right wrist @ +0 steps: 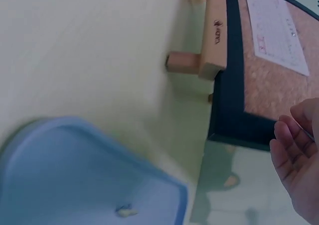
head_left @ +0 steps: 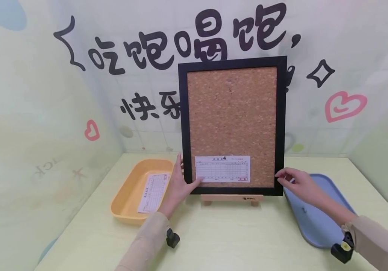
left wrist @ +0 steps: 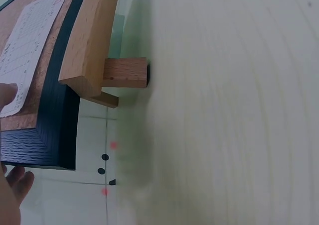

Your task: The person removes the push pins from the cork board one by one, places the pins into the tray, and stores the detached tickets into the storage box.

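A black-framed corkboard (head_left: pixel 232 113) leans upright on a small wooden easel (head_left: pixel 231 197). Low on the cork lies a printed paper form (head_left: pixel 222 169), with a small dark pin-like spot (head_left: pixel 224 158) at its top edge. My left hand (head_left: pixel 178 186) grips the frame's lower left side, thumb over the form's lower left corner and fingers behind the board. On the other side, my right hand (head_left: pixel 297 182) has its fingers loosely bent, fingertips right at the frame's lower right edge. In the right wrist view that hand (right wrist: pixel 301 158) overlaps the black frame (right wrist: pixel 239 128).
To the left stands a yellow tray (head_left: pixel 119 205) with several paper forms (head_left: pixel 152 192) in it. A blue tray (head_left: pixel 319 229) lies on the right under my forearm, holding a small object (right wrist: pixel 125 211). Printed wall sheeting rises behind the table (head_left: pixel 214 241).
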A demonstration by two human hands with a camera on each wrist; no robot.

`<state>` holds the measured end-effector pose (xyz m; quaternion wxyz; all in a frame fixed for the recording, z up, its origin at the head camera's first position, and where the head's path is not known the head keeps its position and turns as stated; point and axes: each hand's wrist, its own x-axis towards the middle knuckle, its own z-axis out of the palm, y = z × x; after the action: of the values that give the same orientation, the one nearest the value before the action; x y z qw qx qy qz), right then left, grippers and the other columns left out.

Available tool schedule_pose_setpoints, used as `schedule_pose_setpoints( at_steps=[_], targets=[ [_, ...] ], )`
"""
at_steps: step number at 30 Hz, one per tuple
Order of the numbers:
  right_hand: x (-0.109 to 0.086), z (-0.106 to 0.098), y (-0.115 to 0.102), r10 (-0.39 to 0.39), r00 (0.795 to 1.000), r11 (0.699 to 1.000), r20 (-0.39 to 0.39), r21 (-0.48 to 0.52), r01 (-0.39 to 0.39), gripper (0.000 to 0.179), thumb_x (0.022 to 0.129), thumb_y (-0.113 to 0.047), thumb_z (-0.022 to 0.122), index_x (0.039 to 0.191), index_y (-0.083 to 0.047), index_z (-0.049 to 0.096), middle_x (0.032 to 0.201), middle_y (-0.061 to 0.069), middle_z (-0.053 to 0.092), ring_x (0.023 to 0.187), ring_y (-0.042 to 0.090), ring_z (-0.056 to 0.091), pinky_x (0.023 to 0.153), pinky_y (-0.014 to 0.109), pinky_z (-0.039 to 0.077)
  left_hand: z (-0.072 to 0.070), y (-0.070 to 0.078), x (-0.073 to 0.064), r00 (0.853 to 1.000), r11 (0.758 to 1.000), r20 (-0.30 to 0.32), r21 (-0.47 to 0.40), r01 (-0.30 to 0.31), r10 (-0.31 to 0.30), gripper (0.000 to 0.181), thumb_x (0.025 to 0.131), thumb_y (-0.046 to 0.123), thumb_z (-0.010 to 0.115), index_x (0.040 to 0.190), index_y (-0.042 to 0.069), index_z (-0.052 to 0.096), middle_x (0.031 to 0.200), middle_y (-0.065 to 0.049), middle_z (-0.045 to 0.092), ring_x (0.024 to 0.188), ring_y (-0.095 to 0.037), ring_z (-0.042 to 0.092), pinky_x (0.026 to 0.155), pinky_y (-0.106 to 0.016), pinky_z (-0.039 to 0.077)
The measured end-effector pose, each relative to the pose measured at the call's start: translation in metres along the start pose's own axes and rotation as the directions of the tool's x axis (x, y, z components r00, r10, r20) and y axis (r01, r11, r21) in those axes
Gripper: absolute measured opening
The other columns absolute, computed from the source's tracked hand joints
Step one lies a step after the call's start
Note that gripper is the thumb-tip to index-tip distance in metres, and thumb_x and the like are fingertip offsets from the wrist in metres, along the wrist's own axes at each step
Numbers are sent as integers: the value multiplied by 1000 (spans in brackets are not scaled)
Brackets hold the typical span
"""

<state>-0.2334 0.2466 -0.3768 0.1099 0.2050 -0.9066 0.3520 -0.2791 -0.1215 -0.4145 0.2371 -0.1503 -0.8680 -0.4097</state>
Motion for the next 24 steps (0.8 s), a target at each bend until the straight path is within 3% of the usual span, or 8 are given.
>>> schedule_pose_setpoints(
  at_steps=[7,15,24],
  targets=[
    [32,12,-25,-24,1000,999,21,37,23,9,86,-6,60,93,-1,63,79,6,62,66,12,52,56,23,47,0,1,1,1000,997,-19,74,-7,8,107,70,23,78,147,14,3,140,-20,33,122,-33,39,97,-46,38],
    [72,30,-58,-59,998,998,-4,-32,59,12,85,-12,62,93,-4,64,79,3,64,65,12,56,57,25,47,0,1,4,1000,997,4,77,2,-2,102,71,21,77,145,6,10,139,-19,34,124,-32,37,100,-46,35],
    [89,52,-74,-78,997,992,-22,-104,75,13,84,-15,63,93,-6,65,76,0,63,62,10,53,56,24,46,3,1,2,1000,998,11,57,-24,24,101,71,20,76,145,5,9,142,-20,30,128,-33,31,103,-48,30]
  ],
)
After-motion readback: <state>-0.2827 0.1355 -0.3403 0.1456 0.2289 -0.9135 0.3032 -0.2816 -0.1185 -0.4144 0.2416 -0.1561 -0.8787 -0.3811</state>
